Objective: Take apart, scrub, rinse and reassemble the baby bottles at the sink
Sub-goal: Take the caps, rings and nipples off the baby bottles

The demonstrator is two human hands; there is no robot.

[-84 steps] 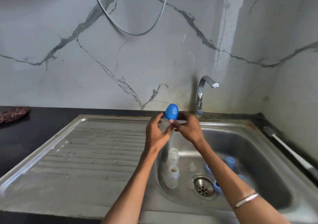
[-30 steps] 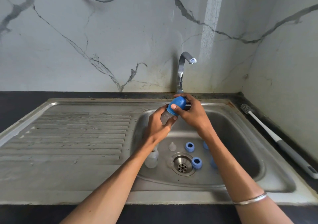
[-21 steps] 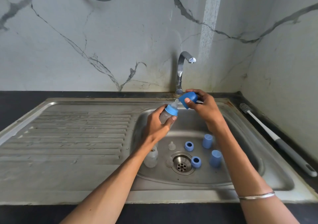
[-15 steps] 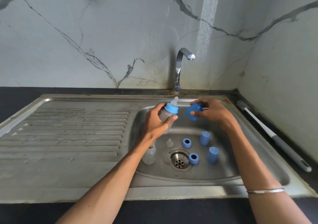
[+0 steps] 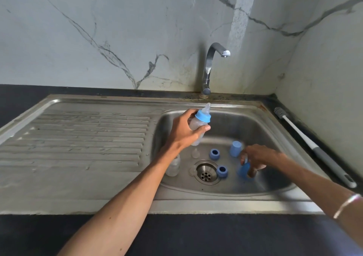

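1. Above the steel sink (image 5: 275, 179), a person's left hand (image 5: 183, 131) holds a small clear baby bottle (image 5: 196, 128), its grip curled around the body with the thumb across the front.
2. Capping the bottle are a light-blue collar (image 5: 203, 116) and a translucent teat (image 5: 207, 108); the clear body shows between the fingers and below the palm.
3. The bottle's long axis tilts, teat up and slightly right toward the tap (image 5: 211, 67), base down and toward the basin floor.
4. Low in the basin, the right hand (image 5: 259, 158) has its grip around a blue cap (image 5: 243, 169); motion blur makes it hard to say whether the cap touches the sink floor.
5. Standing on the basin floor are another blue cap (image 5: 235, 148) beside the right hand and two blue rings (image 5: 214, 154) (image 5: 222, 171) near the drain (image 5: 206, 174).
6. A loose clear teat (image 5: 195, 153) and a second clear bottle (image 5: 173, 167) sit left of the drain, the bottle partly hidden by the left forearm.
7. A bottle brush (image 5: 312, 145) lies on the dark surface (image 5: 196, 236) along the right wall, bristles at the far end.
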